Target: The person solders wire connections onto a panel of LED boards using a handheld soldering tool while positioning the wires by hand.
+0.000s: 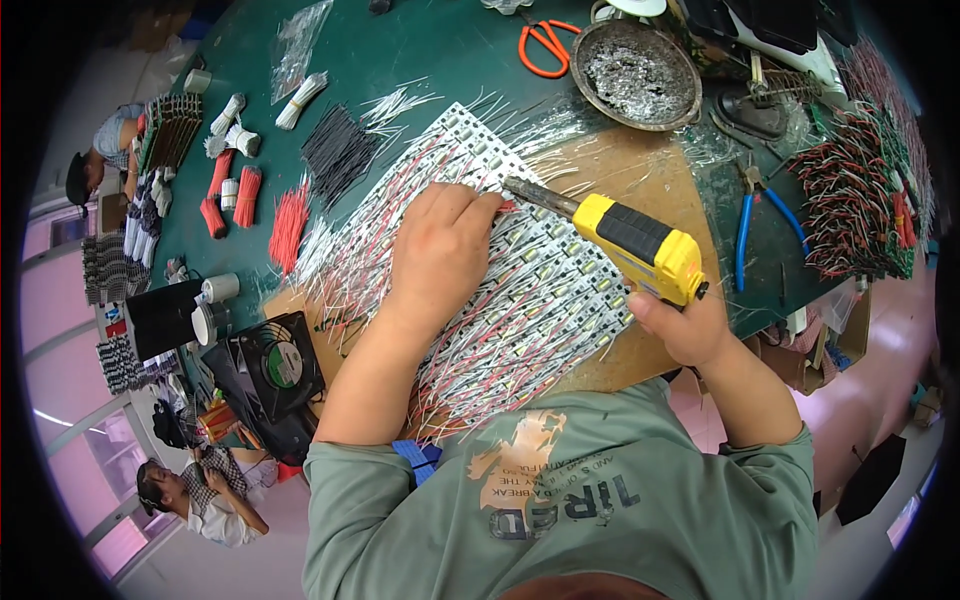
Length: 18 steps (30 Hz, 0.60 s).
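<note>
My right hand (685, 328) is wrapped round the grip of a yellow and black soldering gun (640, 240). Its metal nozzle points left and reaches the board beside my left fingertips. My left hand (445, 240) rests over a white panel of small circuit boards (570, 300), with its fingers closed at the panel's upper part. A bit of red wire (508, 207) shows at those fingertips; the rest of the pinch is hidden. Many red and white wires lie across the panel, which sits on a brown board (650, 170).
Left of the panel lie black wires (342, 152), red wires (289, 228) and tied bundles. A black fan (280, 365) stands nearer me. Beyond are orange-handled scissors (545, 48) and a metal bowl of solder scraps (637, 75). Blue pliers (745, 225) and stacked wired boards (850, 190) lie right.
</note>
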{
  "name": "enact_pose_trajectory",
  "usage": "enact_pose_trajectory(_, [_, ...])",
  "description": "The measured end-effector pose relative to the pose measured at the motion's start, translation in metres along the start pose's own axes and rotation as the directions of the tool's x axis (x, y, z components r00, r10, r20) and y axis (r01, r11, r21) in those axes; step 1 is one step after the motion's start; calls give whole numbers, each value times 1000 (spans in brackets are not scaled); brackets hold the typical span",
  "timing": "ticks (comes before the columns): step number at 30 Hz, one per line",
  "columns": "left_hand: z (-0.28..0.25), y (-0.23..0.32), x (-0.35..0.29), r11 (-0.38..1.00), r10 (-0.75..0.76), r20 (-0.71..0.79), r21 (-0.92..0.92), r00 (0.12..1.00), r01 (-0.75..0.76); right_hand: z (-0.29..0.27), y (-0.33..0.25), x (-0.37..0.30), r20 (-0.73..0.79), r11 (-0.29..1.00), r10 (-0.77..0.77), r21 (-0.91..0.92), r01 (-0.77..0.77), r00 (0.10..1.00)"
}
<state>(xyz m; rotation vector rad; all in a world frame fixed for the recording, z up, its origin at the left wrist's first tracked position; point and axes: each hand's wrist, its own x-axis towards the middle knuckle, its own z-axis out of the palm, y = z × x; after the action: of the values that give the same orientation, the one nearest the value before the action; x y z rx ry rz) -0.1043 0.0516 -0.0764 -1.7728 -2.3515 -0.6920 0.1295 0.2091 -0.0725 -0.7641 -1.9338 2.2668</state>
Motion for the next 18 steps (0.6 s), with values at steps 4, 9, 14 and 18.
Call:
enact_pose_trajectory(4, [0,0,0,1000,5,1,1,1000,-5,0,2,0,-9,1000,0,-11,0,1000])
enact_pose_trajectory(9, [0,1,1,1000,9,8,5,1000,-9,-3,12,-4,2,992,-27,122,27,1000])
enact_pose_trajectory(14, [0,1,1,1000,11,0,-8,1000,-11,-5,16,-8,-21,982,-33,187,36,999])
enact_pose_trajectory(18, [0,1,1,1000,16,-19,-5,1000,-16,-9,19,-14,-14,981,-15,195,17,1000])
